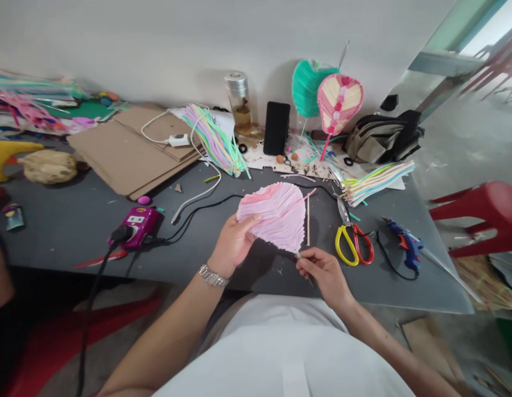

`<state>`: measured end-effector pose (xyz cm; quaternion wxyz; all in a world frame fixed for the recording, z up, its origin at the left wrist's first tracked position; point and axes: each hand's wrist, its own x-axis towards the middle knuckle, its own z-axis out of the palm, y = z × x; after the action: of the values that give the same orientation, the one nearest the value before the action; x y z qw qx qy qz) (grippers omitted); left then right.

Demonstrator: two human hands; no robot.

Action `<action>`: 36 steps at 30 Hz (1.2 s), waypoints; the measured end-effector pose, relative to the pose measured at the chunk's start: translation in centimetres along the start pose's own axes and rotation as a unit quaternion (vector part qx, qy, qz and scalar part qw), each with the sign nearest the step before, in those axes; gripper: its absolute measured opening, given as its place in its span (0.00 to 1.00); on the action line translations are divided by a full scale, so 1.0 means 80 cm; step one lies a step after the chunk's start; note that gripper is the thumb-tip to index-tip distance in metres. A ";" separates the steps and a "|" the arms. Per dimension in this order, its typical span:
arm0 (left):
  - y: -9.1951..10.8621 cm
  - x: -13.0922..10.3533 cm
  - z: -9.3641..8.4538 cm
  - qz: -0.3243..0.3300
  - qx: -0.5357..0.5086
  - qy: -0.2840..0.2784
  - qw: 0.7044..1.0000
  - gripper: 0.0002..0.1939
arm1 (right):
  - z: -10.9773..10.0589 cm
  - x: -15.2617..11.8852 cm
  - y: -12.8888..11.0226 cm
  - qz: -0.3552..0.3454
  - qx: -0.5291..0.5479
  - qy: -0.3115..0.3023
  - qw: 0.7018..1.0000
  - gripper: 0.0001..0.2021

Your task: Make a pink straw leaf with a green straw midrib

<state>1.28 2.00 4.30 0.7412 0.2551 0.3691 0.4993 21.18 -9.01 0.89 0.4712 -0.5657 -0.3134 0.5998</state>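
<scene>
A pink and lilac fan (276, 215), built of fuzzy strips laid side by side, is held up over the grey table. My left hand (235, 242) grips its left edge, thumb on top and fingers beneath. At the fan's lower right end, my right hand (320, 271) pinches a thin stem with the fingertips. One loose pink strip (309, 194) sticks out past the fan's right edge. Scissors with yellow and red handles (350, 242) lie to the right of the fan, and a blue glue gun (407, 245) rests beyond them.
Pastel pipe cleaners lie in a left bundle (217, 138) and a right bundle (376, 182). Behind stand a phone (276, 128), a glass flask (240, 105) and a finished fan (341, 102). A purple power socket (138, 226) with cables and cardboard sheets (127, 149) occupy the left.
</scene>
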 end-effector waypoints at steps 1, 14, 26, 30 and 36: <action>-0.001 0.000 0.000 0.001 0.005 0.003 1.000 0.19 | 0.000 0.000 0.001 -0.009 -0.020 0.003 1.000 0.20; -0.020 -0.013 0.008 0.015 0.009 0.029 0.999 0.20 | -0.001 -0.003 0.006 -0.096 -0.185 0.028 0.978 0.10; -0.057 -0.048 0.016 -0.056 0.196 -0.027 0.979 0.14 | 0.007 0.000 -0.001 -0.035 -0.089 -0.008 0.995 0.13; -0.058 -0.049 0.016 -0.032 0.273 -0.003 0.962 0.13 | 0.010 -0.001 0.004 -0.028 -0.078 -0.011 0.996 0.14; -0.073 -0.042 0.005 0.007 0.292 0.028 0.956 0.16 | 0.015 0.006 0.011 -0.033 -0.037 -0.031 0.998 0.18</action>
<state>4.09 -3.29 1.16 0.6203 0.4491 0.5172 0.3821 19.85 -8.68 0.07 0.4596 -0.5534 -0.3686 0.5888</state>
